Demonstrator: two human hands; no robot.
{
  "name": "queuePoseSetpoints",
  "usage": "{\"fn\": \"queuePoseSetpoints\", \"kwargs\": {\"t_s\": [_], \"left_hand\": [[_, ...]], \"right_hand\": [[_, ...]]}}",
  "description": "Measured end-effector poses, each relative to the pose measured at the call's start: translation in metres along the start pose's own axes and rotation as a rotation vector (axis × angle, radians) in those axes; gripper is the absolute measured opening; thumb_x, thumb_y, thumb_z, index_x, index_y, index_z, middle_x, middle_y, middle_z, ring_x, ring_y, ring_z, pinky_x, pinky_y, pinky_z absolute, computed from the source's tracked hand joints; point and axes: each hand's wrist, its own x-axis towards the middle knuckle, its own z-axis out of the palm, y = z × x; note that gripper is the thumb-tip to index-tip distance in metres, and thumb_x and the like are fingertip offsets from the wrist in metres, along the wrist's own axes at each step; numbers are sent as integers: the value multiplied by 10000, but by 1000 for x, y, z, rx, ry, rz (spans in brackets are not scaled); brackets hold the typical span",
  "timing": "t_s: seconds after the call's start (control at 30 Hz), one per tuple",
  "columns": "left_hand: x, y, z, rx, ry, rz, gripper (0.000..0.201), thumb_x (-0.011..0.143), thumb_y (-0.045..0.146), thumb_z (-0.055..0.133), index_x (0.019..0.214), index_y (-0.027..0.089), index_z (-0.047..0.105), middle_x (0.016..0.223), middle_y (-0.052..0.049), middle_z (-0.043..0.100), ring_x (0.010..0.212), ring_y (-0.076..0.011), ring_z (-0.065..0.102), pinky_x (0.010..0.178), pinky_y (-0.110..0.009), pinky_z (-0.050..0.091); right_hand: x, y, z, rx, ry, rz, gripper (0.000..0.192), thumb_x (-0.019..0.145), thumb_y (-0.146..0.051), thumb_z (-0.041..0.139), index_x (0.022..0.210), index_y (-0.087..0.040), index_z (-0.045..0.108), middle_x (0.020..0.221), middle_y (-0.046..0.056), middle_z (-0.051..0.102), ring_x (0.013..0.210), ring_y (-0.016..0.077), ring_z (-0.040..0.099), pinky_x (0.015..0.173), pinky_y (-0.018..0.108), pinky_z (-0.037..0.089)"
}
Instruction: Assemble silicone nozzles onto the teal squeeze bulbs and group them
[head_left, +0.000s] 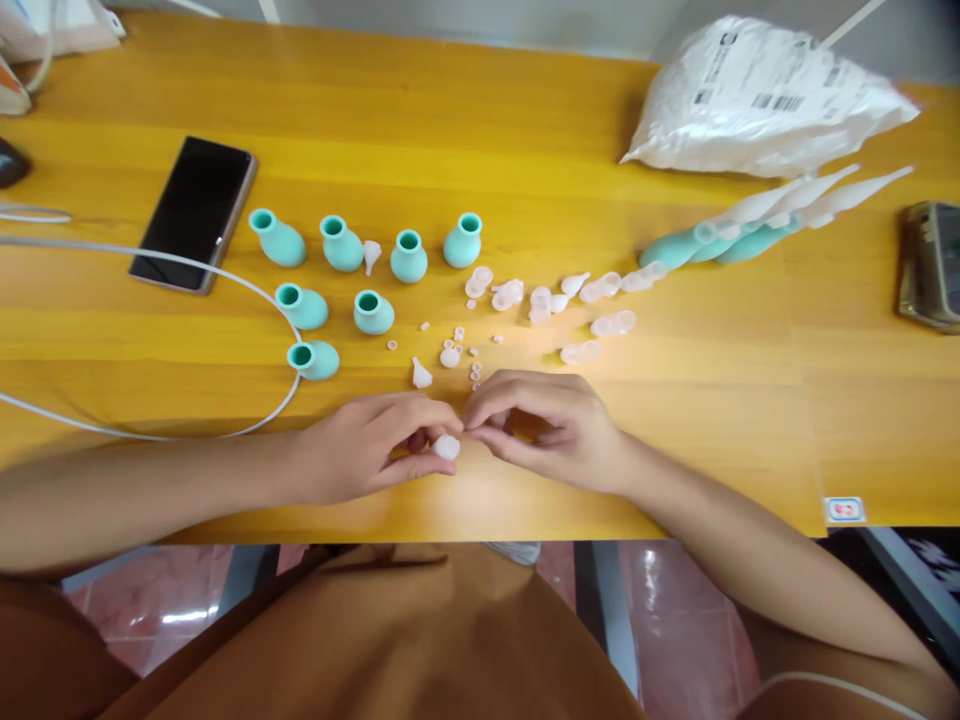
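Setting looked like a home or small-office desk used for hand assembly, not a factory line. The surface was a yellow wood-grain table over glossy reddish floor tiles. Personal items lay about: a dark phone face up, a white cable looped across the top, a white shipping bag with printed barcode labels. Small teal bulbs and clear silicone parts were spread loose, without trays or fixtures.

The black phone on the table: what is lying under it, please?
The phone lies flat on the yellow wooden table, screen up. Only the tabletop shows around its edges. Whatever might be beneath it is covered. The white cable crosses its lower corner.
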Motion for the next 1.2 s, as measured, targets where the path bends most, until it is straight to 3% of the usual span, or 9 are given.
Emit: {"fn": "queuePoseSetpoints", "kwargs": {"t_s": [0.1,0.2,0.37,0.5,0.87,1.2], "left_hand": [[2,1,-2,1,-25,28,186,1183,379,631,1274,228,693,1015,-24,812,853,-155,759,847,-277,622],[4,1,-4,-20,-23,51,139,1187,316,615,1250,223,696,1011,-28,819,865,-160,768,885,-285,631],[3,3,-5,-19,-15,47,79,1172,274,638,1209,221,684,1014,-20,825,851,-152,776,854,-259,633],[1,3,-4,-23,21,50,76,1160,274,669,1205,214,658,1012,-15,820,854,-140,787,820,-228,633],[3,3,-4,-16,50,94,113,1101,210,699,1193,214,633,954,-3,800,801,-127,785,770,-210,635],[5,4,-5,-3,82,68,104,1110,192,687,1201,221,646,959,11,812,812,-113,802,772,-186,638]], "right_hand": [[-2,-4,-9,-46,89,-14,113,1052,-164,757,1112,-254,788,980,51,828,747,161,764,680,317,631],[-6,-8,-21,-112,283,-56,152,1051,-185,764,1140,-300,809,890,31,815,673,171,748,634,340,631],[-8,1,-48,-222,713,-242,109,1092,-323,765,1085,-255,850,726,10,718,447,94,573,398,251,435],[-1,12,-62,-218,868,-322,170,1052,-345,835,984,-190,846,682,-6,670,425,59,542,385,210,377],[-3,12,-52,-179,674,-243,118,1108,-260,740,1064,-218,841,703,9,678,466,71,583,425,228,386],[-2,17,-53,-113,682,-242,124,1100,-259,744,1085,-218,860,739,-9,681,466,71,564,424,228,376]]}}
